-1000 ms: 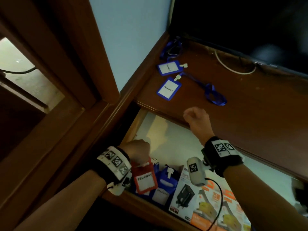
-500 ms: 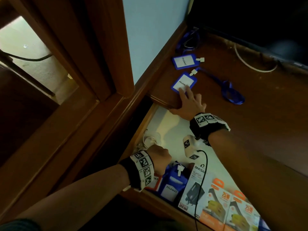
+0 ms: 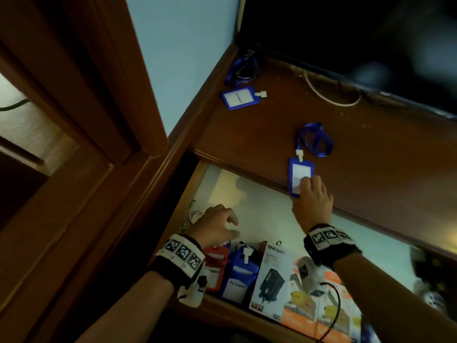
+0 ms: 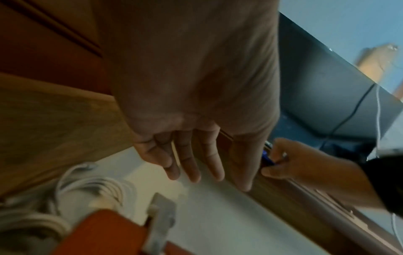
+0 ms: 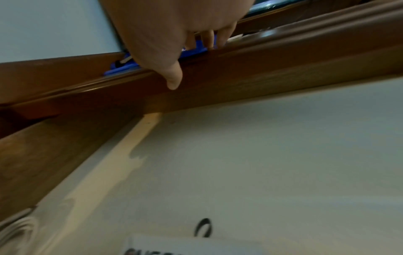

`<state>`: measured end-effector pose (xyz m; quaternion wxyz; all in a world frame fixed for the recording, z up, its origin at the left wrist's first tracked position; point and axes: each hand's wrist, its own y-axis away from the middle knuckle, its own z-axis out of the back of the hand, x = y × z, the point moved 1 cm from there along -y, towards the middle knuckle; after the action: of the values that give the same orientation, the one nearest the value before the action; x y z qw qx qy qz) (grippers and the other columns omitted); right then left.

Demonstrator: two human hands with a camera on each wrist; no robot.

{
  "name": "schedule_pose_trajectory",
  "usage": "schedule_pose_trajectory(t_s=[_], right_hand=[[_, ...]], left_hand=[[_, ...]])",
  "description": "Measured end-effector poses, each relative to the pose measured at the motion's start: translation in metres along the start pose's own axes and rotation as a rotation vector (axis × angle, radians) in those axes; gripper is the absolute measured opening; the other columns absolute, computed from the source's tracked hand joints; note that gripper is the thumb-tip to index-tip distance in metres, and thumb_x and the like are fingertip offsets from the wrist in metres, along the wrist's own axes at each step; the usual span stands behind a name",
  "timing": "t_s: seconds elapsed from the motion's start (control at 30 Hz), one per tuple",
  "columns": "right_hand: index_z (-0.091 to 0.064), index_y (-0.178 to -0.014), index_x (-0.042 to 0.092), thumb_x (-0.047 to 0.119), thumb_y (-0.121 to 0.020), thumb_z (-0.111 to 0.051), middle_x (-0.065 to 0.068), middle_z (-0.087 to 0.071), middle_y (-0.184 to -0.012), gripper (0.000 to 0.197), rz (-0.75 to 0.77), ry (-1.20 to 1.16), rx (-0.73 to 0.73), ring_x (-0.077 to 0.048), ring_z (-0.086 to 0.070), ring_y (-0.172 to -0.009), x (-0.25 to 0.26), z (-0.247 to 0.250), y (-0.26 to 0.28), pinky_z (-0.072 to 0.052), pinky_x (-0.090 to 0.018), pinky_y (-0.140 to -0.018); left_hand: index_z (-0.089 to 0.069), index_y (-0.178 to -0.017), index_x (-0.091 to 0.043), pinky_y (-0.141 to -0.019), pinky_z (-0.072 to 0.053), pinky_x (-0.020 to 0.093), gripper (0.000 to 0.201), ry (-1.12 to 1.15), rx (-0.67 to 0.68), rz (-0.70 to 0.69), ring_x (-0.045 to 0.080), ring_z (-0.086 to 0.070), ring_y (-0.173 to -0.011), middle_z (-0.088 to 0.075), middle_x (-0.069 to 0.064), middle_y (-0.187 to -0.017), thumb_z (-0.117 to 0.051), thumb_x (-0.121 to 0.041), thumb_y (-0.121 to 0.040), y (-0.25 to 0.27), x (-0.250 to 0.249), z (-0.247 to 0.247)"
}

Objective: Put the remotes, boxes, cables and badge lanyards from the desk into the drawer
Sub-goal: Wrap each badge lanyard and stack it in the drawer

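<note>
A blue badge [image 3: 299,172] lies at the desk's front edge [image 3: 247,173], its lanyard [image 3: 315,139] looped behind it. My right hand [image 3: 312,194] presses its fingertips [image 5: 210,41] on this badge [image 5: 194,50], and the thumb hangs straight in front of the edge below it. A second blue badge [image 3: 241,97] with its lanyard [image 3: 241,70] lies in the desk's back left corner. My left hand [image 3: 218,226] hovers open and empty over the open drawer [image 3: 267,209], fingers [image 4: 191,170] relaxed. Below it stand a red badge [image 3: 214,266] and a blue one [image 3: 238,277].
Product boxes [image 3: 274,280] stand along the drawer's near side, orange ones [image 3: 309,305] to the right. A coiled white cable [image 4: 91,189] sits in the drawer's left corner. A white cable [image 3: 329,97] runs under the dark screen [image 3: 358,33] at the desk's back. A door frame [image 3: 99,95] stands left.
My right hand reached the nearer blue badge and slid it right, to the desk's front edge. My left hand let go of the red badge in the drawer and opened.
</note>
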<state>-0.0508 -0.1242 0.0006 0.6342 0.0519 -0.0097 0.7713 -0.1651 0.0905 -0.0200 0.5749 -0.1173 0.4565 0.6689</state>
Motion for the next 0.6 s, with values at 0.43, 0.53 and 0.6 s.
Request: schedule_pose_trajectory(t_s=[0.43,0.53,0.6], right_hand=[[-0.069,-0.102,0.0,-0.007,-0.081,-0.058,-0.004,-0.057,-0.089,0.025,-0.03,-0.676,-0.352,-0.017,-0.05,-0.073,-0.051,0.01,0.06,-0.046,-0.032,-0.066],[-0.067,-0.117,0.008,-0.004,-0.078,-0.053,-0.005,-0.062,-0.107,0.043,0.134,-0.729,-0.304,-0.013,-0.056,-0.087,-0.051,0.017,0.074,-0.042,-0.016,-0.073],[-0.067,-0.116,0.008,-0.005,-0.073,-0.052,-0.008,-0.061,-0.111,0.048,0.235,-0.707,-0.295,-0.014,-0.057,-0.092,-0.055,0.027,0.077,-0.042,-0.014,-0.077]], left_hand=[[-0.06,-0.114,-0.027,-0.077,-0.047,0.024,0.031,0.587,0.007,0.016,0.006,-0.065,-0.094,-0.066,-0.007,-0.111,-0.055,-0.047,-0.091,-0.026,-0.101,-0.028],[-0.055,-0.124,-0.022,-0.083,-0.05,0.03,0.044,0.757,0.039,0.075,0.014,-0.067,-0.098,-0.064,-0.003,-0.116,-0.056,-0.05,-0.09,-0.029,-0.129,-0.038],[-0.059,-0.118,-0.018,-0.084,-0.051,0.031,0.039,0.804,0.014,0.088,0.016,-0.068,-0.092,-0.067,0.0,-0.111,-0.058,-0.045,-0.09,-0.03,-0.147,-0.043]])
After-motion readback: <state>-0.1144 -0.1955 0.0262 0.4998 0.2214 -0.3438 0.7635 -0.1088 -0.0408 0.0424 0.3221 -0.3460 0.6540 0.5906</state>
